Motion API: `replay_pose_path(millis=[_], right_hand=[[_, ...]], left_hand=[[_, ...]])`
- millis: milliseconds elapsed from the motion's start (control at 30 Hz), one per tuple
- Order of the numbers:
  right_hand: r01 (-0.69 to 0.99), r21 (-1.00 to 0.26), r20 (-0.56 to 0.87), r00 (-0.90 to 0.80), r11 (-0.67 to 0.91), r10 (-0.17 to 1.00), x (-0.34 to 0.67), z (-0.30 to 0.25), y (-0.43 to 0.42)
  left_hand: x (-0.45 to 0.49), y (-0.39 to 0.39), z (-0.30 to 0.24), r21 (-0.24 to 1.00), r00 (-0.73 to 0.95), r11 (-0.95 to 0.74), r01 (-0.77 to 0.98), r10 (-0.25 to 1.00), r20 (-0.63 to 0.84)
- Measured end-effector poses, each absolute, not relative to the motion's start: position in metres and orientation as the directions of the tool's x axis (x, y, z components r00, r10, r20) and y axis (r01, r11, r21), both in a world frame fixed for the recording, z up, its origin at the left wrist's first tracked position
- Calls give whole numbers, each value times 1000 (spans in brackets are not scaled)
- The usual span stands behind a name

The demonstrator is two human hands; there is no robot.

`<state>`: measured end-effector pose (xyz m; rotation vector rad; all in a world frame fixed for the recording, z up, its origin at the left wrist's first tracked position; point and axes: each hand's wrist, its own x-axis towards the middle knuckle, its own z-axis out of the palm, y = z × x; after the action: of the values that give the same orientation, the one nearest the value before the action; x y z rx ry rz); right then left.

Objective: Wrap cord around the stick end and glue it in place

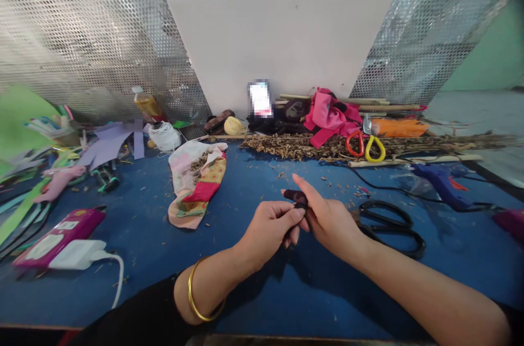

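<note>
Left of the black scissors [395, 230], the left hand [264, 228] and right hand [333, 223] meet over the blue table [143, 198]. Between them, also left of the scissors, is a dark strip [295, 197], seemingly bent about a finger of the right hand, with a fingertip poking out past it. The left grip pinches the strip between thumb and fingers; a gold bangle [191, 291] circles that wrist. One right finger is stretched out, pointing up and left; whether the right grip presses on the strip I cannot tell. The right hand hides the scissors' blades.

Well left of the scissors lies a patchwork cloth [208, 190] with dry plant bits on it. Farther left are a charger [76, 255] and a pink glue gun [61, 179]. Beyond the scissors lie dried stems [282, 147], pink cloth [327, 114] and small scissors [367, 126] with red and yellow handles. A blue glue gun [442, 185] is right of the black scissors, slightly farther back.
</note>
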<state>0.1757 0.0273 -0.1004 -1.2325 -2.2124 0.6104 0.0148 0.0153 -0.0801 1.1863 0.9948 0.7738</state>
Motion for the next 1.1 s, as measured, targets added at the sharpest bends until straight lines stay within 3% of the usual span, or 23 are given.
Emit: replay_pose_path(millis=[100, 500, 767, 833, 933, 1033, 1100], right_hand=[[630, -588, 260, -447, 508, 856, 175, -103, 28], [538, -693, 254, -441, 480, 861, 177, -99, 29], [589, -654, 267, -406, 474, 874, 182, -97, 32], [622, -614, 281, -402, 485, 871, 183, -96, 33], [700, -540, 279, -375, 467, 884, 185, -96, 33], [717, -510, 293, -375, 475, 880, 185, -97, 32], [711, -501, 299, -393, 494, 870, 185, -97, 32]], left_hand=[[15, 16, -79, 974, 398, 226, 6, 893, -209], [14, 15, -79, 958, 485, 288, -1, 838, -251], [12, 14, -75, 959, 493, 284, -12, 836, -241], [11, 13, -74, 980, 465, 200, -19, 869, -168], [8, 14, -74, 992, 291, -104, 72, 953, 79], [5, 18, -76, 850, 146, -412, 329, 911, 385], [4, 20, -77, 712, 216, -533, 458, 843, 493]])
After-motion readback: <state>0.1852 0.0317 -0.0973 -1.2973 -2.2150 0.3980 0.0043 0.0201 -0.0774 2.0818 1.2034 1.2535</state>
